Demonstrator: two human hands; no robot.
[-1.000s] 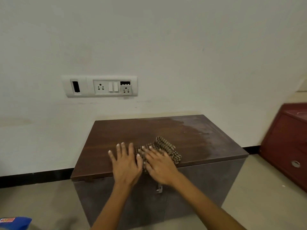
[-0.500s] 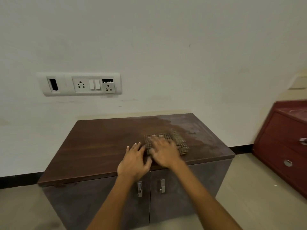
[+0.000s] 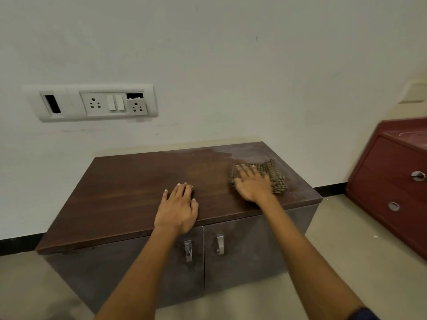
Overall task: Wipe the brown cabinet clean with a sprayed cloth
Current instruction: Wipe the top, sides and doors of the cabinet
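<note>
White wall switch-and-socket panel point(image 3: 92, 102) sits at 10 o'clock from the low brown wood-topped cabinet point(image 3: 129, 192). Left hand point(image 3: 178, 210) rests flat at 6 o'clock on the cabinet top, fingers extended, holding nothing. Right hand point(image 3: 250, 184) presses spread, straight fingers on the brown knobbly woven cloth point(image 3: 275, 176) at 3 o'clock on the top, and a red drawer unit point(image 3: 392, 185) stands well apart beyond.

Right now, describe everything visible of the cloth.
The cloth is a brown-grey knobbly weave with rows of small bumps, rumpled into a rough square. It lies on the right part of the cabinet top, on a paler, filmy patch. The right hand presses its left half with straight fingers; the left hand rests apart from it.
</note>
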